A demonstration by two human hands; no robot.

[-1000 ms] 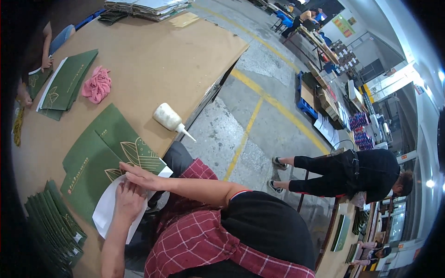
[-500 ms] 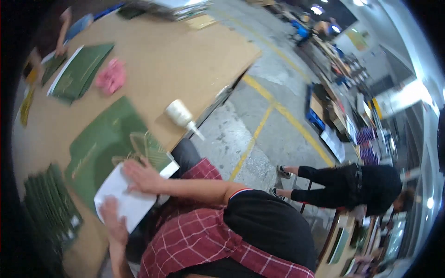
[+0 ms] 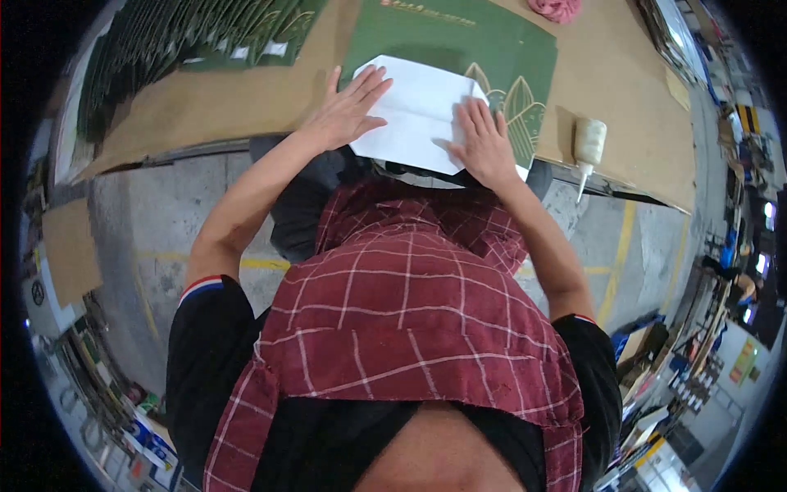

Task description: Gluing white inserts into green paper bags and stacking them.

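A green paper bag [image 3: 443,34] with gold line patterns lies flat on the table, its folded white bottom [image 3: 414,111] toward me at the table's edge. My left hand [image 3: 346,111] rests on the left end of the white bottom, fingers spread. My right hand [image 3: 484,143] lies flat over its right end, fingers stretched out. Neither hand grips anything. Right of the bag, a whitish squeeze bottle [image 3: 589,143] lies with its thin nozzle pointing past the table's near edge.
Many-layered green bags [image 3: 205,37] stand in a row at the far left of the brown tabletop [image 3: 221,107]. A pink bundle [image 3: 557,8] sits beyond the bag. Stacked sheets [image 3: 668,33] lie at the far right. Brown cardboard [image 3: 72,250] is at left, below table level.
My view has swung round to face the table squarely. Both hands stay on the white bottom, now at its opposite ends; their blur has gone.
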